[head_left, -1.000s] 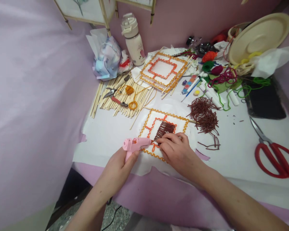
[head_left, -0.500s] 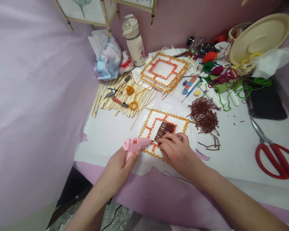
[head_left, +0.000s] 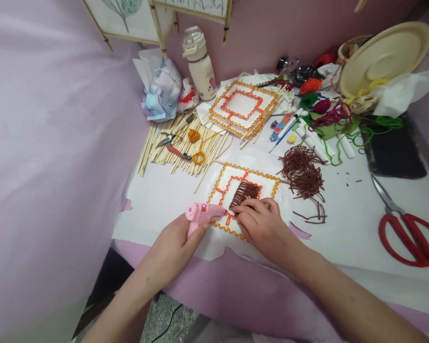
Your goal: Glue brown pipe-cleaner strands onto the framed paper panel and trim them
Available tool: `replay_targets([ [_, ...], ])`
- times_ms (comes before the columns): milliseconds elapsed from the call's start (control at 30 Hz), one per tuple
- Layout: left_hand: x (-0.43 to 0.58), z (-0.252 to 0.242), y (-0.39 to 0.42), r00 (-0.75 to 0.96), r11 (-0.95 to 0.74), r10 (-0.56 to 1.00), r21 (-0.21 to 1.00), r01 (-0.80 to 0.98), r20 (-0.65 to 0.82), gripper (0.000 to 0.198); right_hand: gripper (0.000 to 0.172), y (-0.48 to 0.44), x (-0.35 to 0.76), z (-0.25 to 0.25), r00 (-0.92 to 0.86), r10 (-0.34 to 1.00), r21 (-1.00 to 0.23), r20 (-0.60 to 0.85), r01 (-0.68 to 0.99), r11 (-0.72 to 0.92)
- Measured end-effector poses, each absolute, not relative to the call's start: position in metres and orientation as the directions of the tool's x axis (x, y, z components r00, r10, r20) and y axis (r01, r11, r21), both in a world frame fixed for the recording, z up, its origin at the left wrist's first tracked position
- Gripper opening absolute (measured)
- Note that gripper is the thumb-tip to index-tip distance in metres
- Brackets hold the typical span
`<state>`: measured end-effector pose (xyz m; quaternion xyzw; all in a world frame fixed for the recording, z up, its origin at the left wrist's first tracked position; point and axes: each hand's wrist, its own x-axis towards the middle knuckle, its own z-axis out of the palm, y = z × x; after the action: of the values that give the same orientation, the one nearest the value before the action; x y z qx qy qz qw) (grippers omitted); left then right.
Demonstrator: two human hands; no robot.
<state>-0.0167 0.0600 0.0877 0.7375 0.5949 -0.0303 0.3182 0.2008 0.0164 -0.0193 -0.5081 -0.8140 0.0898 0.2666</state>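
Note:
My left hand (head_left: pixel 171 250) grips a pink hot glue gun (head_left: pixel 203 214), its nozzle pointing right, close to the lower edge of the brown strands. My right hand (head_left: pixel 260 228) lies with extended fingers on a white square card frame (head_left: pixel 248 183) edged with yellow and orange braid. Its fingertips rest at the lower ends of the row of brown yarn strands (head_left: pixel 243 194) laid side by side inside the orange inner border. The hand hides the frame's lower right part.
A pile of cut brown yarn (head_left: pixel 302 174) lies right of the frame. Red-handled scissors (head_left: pixel 407 240) sit at the right, and bamboo sticks with pliers (head_left: pixel 173 148) at the left. Further back are a braided frame (head_left: pixel 243 107), paints, yarn balls, a bottle and a plate.
The whole scene has shifted slightly in view as my head moved. Both hands stay in nearly the same place on the frame, and the glue gun is still held.

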Motion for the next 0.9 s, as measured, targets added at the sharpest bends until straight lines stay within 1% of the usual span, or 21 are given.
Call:
replay_targets([
  [167,-0.012,0.093,0.066,0.304,-0.103,0.841,0.419,0.902,-0.448,0.048,0.013,0.015,0.201,-0.018,-0.342,0.878,-0.424,0.335,0.777,0.464],
  [333,-0.010,0.099,0.070,0.294,-0.116,0.831,0.369,0.922,-0.472,0.050,0.014,0.015,0.200,-0.018,-0.343,0.879,-0.433,0.332,0.773,0.465],
  [500,-0.008,0.104,0.077,0.355,-0.164,0.800,0.394,0.904,-0.483,0.049,0.013,0.016,0.201,-0.019,-0.338,0.879,-0.440,0.336,0.769,0.464],
  [633,-0.002,0.111,0.089,0.379,-0.204,0.754,0.358,0.911,-0.536,0.052,0.011,0.016,0.201,-0.020,-0.335,0.877,-0.430,0.344,0.775,0.464],
  [733,0.001,0.120,0.099,0.375,-0.238,0.742,0.305,0.922,-0.556,0.053,0.010,0.016,0.201,-0.020,-0.339,0.873,-0.416,0.352,0.779,0.470],
  [800,-0.002,0.126,0.104,0.346,-0.207,0.754,0.298,0.932,-0.559,0.054,0.010,0.016,0.201,-0.021,-0.337,0.873,-0.413,0.352,0.781,0.468],
  [900,-0.014,0.130,0.107,0.302,-0.084,0.766,0.376,0.923,-0.568,0.054,0.012,0.015,0.201,-0.022,-0.339,0.878,-0.418,0.338,0.782,0.462],
])
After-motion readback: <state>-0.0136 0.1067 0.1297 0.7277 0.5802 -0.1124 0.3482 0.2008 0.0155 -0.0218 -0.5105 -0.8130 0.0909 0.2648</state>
